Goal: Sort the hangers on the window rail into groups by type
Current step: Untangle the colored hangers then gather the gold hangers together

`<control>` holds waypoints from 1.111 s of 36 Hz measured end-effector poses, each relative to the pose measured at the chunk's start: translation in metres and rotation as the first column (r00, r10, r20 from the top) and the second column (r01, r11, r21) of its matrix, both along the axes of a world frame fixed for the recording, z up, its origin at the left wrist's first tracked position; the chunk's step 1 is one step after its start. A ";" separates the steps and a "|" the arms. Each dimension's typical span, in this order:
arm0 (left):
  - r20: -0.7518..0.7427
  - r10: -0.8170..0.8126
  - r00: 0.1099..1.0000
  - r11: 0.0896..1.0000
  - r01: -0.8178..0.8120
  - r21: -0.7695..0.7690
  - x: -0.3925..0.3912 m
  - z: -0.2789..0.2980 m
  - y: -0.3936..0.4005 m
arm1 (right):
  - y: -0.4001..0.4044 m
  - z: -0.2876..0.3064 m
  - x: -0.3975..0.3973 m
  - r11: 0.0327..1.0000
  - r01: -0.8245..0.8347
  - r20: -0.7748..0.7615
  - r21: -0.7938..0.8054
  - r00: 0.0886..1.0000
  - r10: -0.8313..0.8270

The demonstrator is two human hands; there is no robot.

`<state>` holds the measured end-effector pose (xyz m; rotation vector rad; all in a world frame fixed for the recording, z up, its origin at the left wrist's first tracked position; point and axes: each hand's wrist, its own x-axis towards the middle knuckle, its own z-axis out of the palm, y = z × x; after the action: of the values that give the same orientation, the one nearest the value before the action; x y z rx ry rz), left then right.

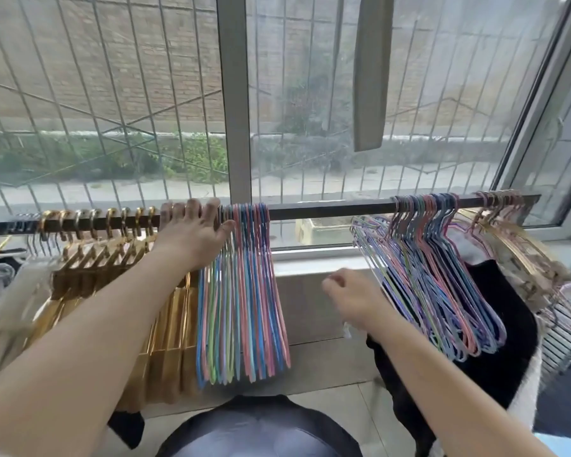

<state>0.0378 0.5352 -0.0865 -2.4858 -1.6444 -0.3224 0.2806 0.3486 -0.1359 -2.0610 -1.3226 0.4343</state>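
Observation:
A dark window rail (327, 211) runs across the view. Gold hangers (112, 258) hang in a row on its left part. Right beside them is a tight bunch of pastel wire hangers (244, 308). My left hand (192, 232) lies over the rail between these two groups, fingers stretched across the bar and thumb touching the wire bunch. A second, mixed bunch of pastel wire hangers (442, 291) hangs further right, with pale pink and gold hangers (515, 252) at the rail's right end. My right hand (353, 298) hovers below the rail, left of that bunch, loosely curled and holding nothing.
A few silver hangers (30, 239) sit at the far left of the rail. A black garment (495, 341) hangs under the right bunch. A grey cloth strip (371, 77) dangles above. The window sill (310, 258) and barred window lie behind the rail.

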 end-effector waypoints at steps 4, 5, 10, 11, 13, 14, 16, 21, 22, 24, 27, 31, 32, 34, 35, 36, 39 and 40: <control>-0.016 0.001 1.000 1.000 -0.001 -0.028 0.000 -0.002 -0.003 | 0.013 -0.022 -0.054 0.976 -0.179 -0.276 -0.124 0.951 0.140; -0.016 -0.002 1.000 1.000 0.002 -0.026 0.000 -0.001 -0.004 | 0.015 -0.026 -0.063 0.978 -0.175 -0.311 -0.115 0.941 0.132; -0.020 -0.005 1.000 1.000 0.005 -0.006 -0.002 0.004 -0.005 | 0.020 -0.033 -0.083 0.996 -0.092 -0.343 -0.007 0.936 0.084; -0.013 -0.005 1.000 1.000 0.005 -0.008 -0.003 0.004 -0.004 | 0.019 -0.034 -0.085 0.998 -0.063 -0.297 0.004 0.953 0.061; -0.001 -0.012 1.000 1.000 0.012 -0.008 -0.004 0.003 -0.003 | 0.017 -0.036 -0.089 0.999 -0.003 -0.253 0.042 0.967 0.013; 0.000 -0.018 1.000 1.000 0.018 -0.009 -0.005 0.002 -0.003 | 0.015 -0.035 -0.092 0.997 0.019 -0.244 0.069 0.970 -0.001; -0.002 -0.029 1.000 1.000 0.029 -0.011 -0.005 0.000 -0.004 | 0.009 -0.033 -0.095 0.992 0.043 -0.219 0.116 0.976 -0.017; 0.036 -0.068 0.997 0.997 0.068 0.024 -0.009 -0.005 0.003 | -0.004 -0.031 -0.104 0.955 0.142 -0.216 0.261 0.973 -0.085; 0.035 -0.071 0.997 0.997 0.071 0.027 -0.009 -0.005 0.003 | -0.007 -0.031 -0.105 0.946 0.148 -0.226 0.288 0.971 -0.083; 0.034 -0.082 0.996 0.997 0.081 0.016 -0.010 -0.007 0.002 | -0.014 -0.027 -0.108 0.928 0.161 -0.230 0.337 0.969 -0.084; 0.038 -0.089 0.995 0.996 0.089 0.004 -0.010 -0.006 0.001 | -0.018 -0.012 -0.107 0.905 0.197 -0.231 0.378 0.966 -0.114; 0.063 -0.101 0.993 0.993 0.097 0.062 -0.010 -0.007 0.006 | -0.006 0.013 -0.093 0.869 0.248 -0.189 0.427 0.965 -0.182; 0.069 -0.109 0.992 0.992 0.104 0.072 -0.011 -0.008 0.006 | 0.001 0.019 -0.088 0.873 0.249 -0.164 0.420 0.967 -0.198; 0.083 -0.117 0.990 0.991 0.111 0.081 -0.012 -0.010 0.009 | 0.016 0.030 -0.076 0.890 0.233 -0.099 0.392 0.972 -0.211; 0.088 -0.121 0.989 0.990 0.114 0.080 -0.012 -0.010 0.009 | 0.024 0.034 -0.069 0.899 0.226 -0.076 0.376 0.974 -0.214; 0.091 -0.129 0.987 0.989 0.122 0.082 -0.012 -0.010 0.010 | 0.031 0.035 -0.062 0.906 0.229 -0.073 0.355 0.973 -0.218; 0.097 -0.134 0.986 0.988 0.125 0.090 -0.013 -0.010 0.012 | 0.038 0.029 -0.047 0.908 0.292 -0.186 0.300 0.952 -0.245; 0.099 -0.136 0.986 0.988 0.127 0.093 -0.013 -0.011 0.013 | 0.035 0.023 -0.044 0.903 0.326 -0.244 0.278 0.934 -0.262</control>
<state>0.0249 0.5477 -0.0972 -2.5576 -1.4705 -0.5376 0.2368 0.3841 -0.1131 -1.8512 -0.8745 0.2668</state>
